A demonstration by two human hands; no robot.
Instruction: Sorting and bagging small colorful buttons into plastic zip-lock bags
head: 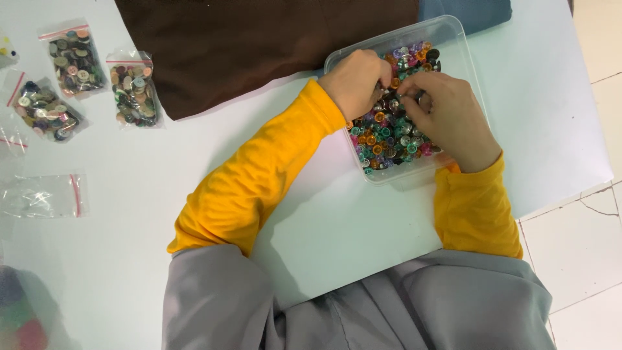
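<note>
Hands meet inside the clear plastic tray on the white table, left hand curled and right hand pinching among colourful buttons, the exact piece hidden

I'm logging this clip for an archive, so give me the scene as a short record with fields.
Setting: white table, tiled floor at the right
Left hand: left hand in the clear plastic tray, fingers among the buttons
Right hand: right hand in the same tray, pinching at small pieces
Tray contents: mixed coloured buttons
Clothing: yellow sleeves
Far left: three filled zip bags of buttons, one nearly empty zip bag
Top: brown cloth
</note>
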